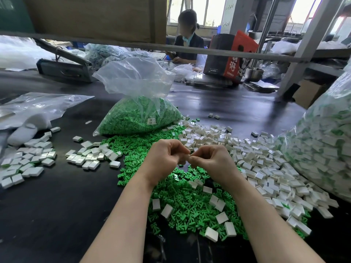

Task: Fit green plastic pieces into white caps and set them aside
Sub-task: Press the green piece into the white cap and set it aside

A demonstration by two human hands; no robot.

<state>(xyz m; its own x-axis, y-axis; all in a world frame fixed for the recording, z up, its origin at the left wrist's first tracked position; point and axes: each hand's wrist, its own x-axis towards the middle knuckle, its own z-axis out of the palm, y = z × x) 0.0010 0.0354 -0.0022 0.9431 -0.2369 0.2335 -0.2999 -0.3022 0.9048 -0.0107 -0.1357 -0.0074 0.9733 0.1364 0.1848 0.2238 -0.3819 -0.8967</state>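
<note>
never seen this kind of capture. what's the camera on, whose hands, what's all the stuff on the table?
There is no machine here. One wide-angle camera sits on a worker's head, looking forward and down, so the two bare forearms at the bottom are the wearer's own.

The left hand and right hand meet fingertip to fingertip over the dark table, fingers curled as if pinching something small between them. What they hold is hidden.

Below the hands lies a loose pile of green plastic pieces. To the right is a spread of white caps. On the left sit groups of set-aside caps. Behind stands an open clear bag of green pieces, and at the right edge a big bag of caps. Another person sits at the far side.
</note>
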